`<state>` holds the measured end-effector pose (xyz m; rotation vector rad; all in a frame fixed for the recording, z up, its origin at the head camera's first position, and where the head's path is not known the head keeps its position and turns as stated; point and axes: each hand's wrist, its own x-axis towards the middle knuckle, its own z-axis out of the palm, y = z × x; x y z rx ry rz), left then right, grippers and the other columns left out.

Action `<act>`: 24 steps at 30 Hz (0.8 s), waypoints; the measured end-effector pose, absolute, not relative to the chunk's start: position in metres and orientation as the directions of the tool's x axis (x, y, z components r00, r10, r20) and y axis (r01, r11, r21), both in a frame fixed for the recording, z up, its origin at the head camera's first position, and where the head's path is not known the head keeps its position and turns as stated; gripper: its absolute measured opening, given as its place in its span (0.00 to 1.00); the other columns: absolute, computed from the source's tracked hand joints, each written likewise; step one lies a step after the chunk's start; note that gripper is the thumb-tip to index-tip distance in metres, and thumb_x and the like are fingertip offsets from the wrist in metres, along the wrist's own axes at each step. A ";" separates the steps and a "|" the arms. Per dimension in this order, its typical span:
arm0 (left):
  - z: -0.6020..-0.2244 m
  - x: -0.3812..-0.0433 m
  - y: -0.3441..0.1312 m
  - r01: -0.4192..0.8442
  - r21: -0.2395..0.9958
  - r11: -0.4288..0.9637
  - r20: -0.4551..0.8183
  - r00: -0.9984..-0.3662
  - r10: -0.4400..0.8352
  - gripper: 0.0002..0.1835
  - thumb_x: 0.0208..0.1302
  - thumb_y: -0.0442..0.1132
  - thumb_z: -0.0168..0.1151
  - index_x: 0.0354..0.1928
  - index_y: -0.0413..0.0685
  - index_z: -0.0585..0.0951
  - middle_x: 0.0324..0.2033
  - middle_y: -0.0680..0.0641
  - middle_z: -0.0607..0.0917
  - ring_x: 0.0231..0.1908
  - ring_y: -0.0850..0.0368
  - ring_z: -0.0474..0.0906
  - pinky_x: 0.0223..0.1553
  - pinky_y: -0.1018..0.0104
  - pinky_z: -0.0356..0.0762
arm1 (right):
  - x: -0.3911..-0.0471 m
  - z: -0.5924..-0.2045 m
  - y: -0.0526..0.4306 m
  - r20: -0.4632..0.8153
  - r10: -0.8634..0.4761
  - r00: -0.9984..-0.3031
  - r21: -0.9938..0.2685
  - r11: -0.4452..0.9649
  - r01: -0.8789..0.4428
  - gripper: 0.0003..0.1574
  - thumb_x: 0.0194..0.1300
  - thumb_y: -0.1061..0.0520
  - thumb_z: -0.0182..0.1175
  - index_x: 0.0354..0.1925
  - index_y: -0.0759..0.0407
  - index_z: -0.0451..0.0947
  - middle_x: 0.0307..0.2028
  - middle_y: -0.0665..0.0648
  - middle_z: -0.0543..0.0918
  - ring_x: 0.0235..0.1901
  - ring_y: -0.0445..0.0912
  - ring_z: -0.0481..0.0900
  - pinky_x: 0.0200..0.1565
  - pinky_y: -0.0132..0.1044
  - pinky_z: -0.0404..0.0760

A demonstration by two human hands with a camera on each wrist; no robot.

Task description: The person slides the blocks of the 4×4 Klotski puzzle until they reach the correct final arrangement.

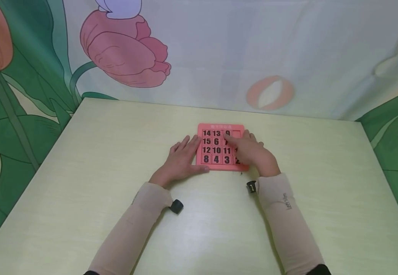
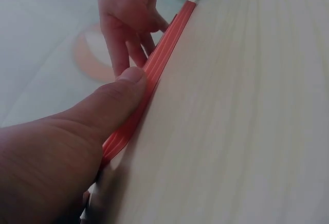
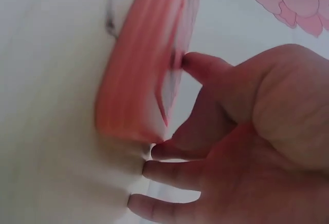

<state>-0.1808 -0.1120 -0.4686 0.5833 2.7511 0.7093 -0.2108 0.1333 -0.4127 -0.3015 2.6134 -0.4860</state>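
Observation:
A pink sliding number puzzle (image 1: 216, 146) lies flat on the table, its black-numbered tiles in rows and a bare slot at the top right corner. My left hand (image 1: 180, 160) rests at its left side, fingers stretched along that edge. The left thumb (image 2: 115, 98) presses against the near edge in the left wrist view. Over the right part of the board, my right hand (image 1: 252, 151) has its thumb on the tiles around 9 and 7, covering some numbers. Its other fingers (image 3: 172, 170) extend past the board's right edge, tips down at the tabletop.
The pale wood-grain table (image 1: 116, 152) stretches around the puzzle on all sides. Behind it hangs a light curtain (image 1: 212, 57) printed with flowers and leaves. Black straps (image 1: 176, 206) show at both wrists below beige sleeves (image 1: 133, 229).

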 end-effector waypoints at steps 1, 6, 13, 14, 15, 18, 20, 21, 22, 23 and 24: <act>-0.469 -0.181 -0.112 0.317 0.507 0.802 -0.130 -0.891 0.434 0.59 0.61 0.71 0.62 0.82 0.52 0.44 0.80 0.50 0.45 0.78 0.50 0.32 0.74 0.49 0.32 | -0.212 -0.412 0.136 -0.400 -0.295 -0.868 -0.394 0.910 -0.127 0.40 0.76 0.66 0.42 0.79 0.41 0.54 0.76 0.76 0.42 0.75 0.68 0.43 0.67 0.71 0.51; -0.470 -0.182 -0.111 0.319 0.504 0.802 -0.133 -0.890 0.437 0.59 0.61 0.70 0.62 0.82 0.51 0.44 0.80 0.50 0.44 0.78 0.50 0.32 0.74 0.49 0.33 | -0.218 -0.408 0.152 -0.375 -0.322 -0.869 -0.468 0.875 -0.123 0.39 0.70 0.72 0.41 0.76 0.58 0.60 0.76 0.71 0.52 0.76 0.62 0.47 0.71 0.57 0.55; -0.470 -0.182 -0.112 0.313 0.506 0.804 -0.134 -0.892 0.432 0.58 0.62 0.69 0.62 0.82 0.51 0.44 0.80 0.50 0.44 0.78 0.51 0.31 0.74 0.49 0.33 | -0.223 -0.411 0.160 -0.342 -0.317 -0.885 -0.520 0.848 -0.103 0.31 0.75 0.67 0.43 0.74 0.63 0.64 0.73 0.68 0.64 0.72 0.62 0.59 0.71 0.58 0.56; -0.470 -0.182 -0.112 0.312 0.504 0.806 -0.136 -0.892 0.430 0.58 0.62 0.69 0.62 0.82 0.51 0.44 0.80 0.50 0.44 0.78 0.51 0.31 0.74 0.49 0.33 | -0.222 -0.411 0.158 -0.334 -0.310 -0.890 -0.532 0.842 -0.094 0.31 0.76 0.66 0.44 0.74 0.63 0.64 0.72 0.68 0.65 0.70 0.61 0.62 0.70 0.59 0.57; -0.470 -0.182 -0.112 0.311 0.502 0.807 -0.138 -0.893 0.429 0.58 0.62 0.69 0.62 0.82 0.51 0.44 0.80 0.50 0.44 0.78 0.51 0.31 0.74 0.49 0.33 | -0.222 -0.411 0.156 -0.331 -0.303 -0.894 -0.543 0.836 -0.082 0.32 0.76 0.65 0.45 0.75 0.63 0.62 0.72 0.67 0.66 0.68 0.60 0.64 0.70 0.59 0.59; -0.470 -0.181 -0.113 0.314 0.491 0.813 -0.144 -0.891 0.431 0.58 0.62 0.69 0.62 0.82 0.51 0.44 0.80 0.50 0.43 0.78 0.51 0.31 0.74 0.50 0.33 | -0.220 -0.413 0.145 -0.322 -0.283 -0.903 -0.558 0.828 -0.060 0.36 0.76 0.62 0.45 0.78 0.58 0.55 0.73 0.69 0.62 0.69 0.63 0.62 0.68 0.65 0.58; -0.469 -0.181 -0.113 0.316 0.488 0.813 -0.145 -0.890 0.433 0.58 0.62 0.69 0.61 0.82 0.51 0.43 0.80 0.50 0.43 0.78 0.51 0.31 0.74 0.49 0.33 | -0.217 -0.414 0.137 -0.333 -0.271 -0.903 -0.537 0.842 -0.055 0.38 0.77 0.58 0.44 0.81 0.51 0.50 0.76 0.72 0.51 0.73 0.66 0.52 0.67 0.71 0.51; -0.469 -0.181 -0.113 0.318 0.488 0.813 -0.144 -0.889 0.434 0.58 0.62 0.70 0.61 0.82 0.51 0.43 0.80 0.50 0.43 0.78 0.51 0.31 0.74 0.49 0.33 | -0.217 -0.415 0.133 -0.337 -0.272 -0.901 -0.521 0.852 -0.062 0.38 0.78 0.56 0.43 0.81 0.48 0.49 0.77 0.72 0.45 0.75 0.68 0.47 0.67 0.73 0.48; -0.469 -0.181 -0.113 0.318 0.488 0.813 -0.143 -0.890 0.434 0.58 0.62 0.70 0.61 0.82 0.51 0.43 0.80 0.50 0.43 0.78 0.51 0.31 0.74 0.49 0.33 | -0.216 -0.415 0.129 -0.335 -0.273 -0.902 -0.506 0.860 -0.073 0.37 0.79 0.53 0.42 0.81 0.45 0.48 0.78 0.73 0.40 0.75 0.68 0.41 0.66 0.75 0.45; -0.469 -0.181 -0.113 0.318 0.489 0.812 -0.143 -0.890 0.434 0.58 0.62 0.70 0.61 0.82 0.51 0.43 0.80 0.50 0.43 0.78 0.51 0.31 0.74 0.49 0.33 | -0.215 -0.416 0.125 -0.333 -0.277 -0.902 -0.487 0.869 -0.087 0.37 0.79 0.51 0.42 0.81 0.43 0.49 0.78 0.72 0.34 0.76 0.69 0.33 0.65 0.77 0.42; -0.468 -0.181 -0.112 0.317 0.489 0.813 -0.143 -0.890 0.433 0.58 0.62 0.70 0.61 0.82 0.51 0.43 0.80 0.50 0.43 0.78 0.51 0.31 0.74 0.49 0.33 | -0.214 -0.416 0.122 -0.332 -0.283 -0.900 -0.479 0.872 -0.098 0.36 0.80 0.49 0.43 0.81 0.41 0.50 0.78 0.72 0.31 0.76 0.69 0.31 0.65 0.77 0.42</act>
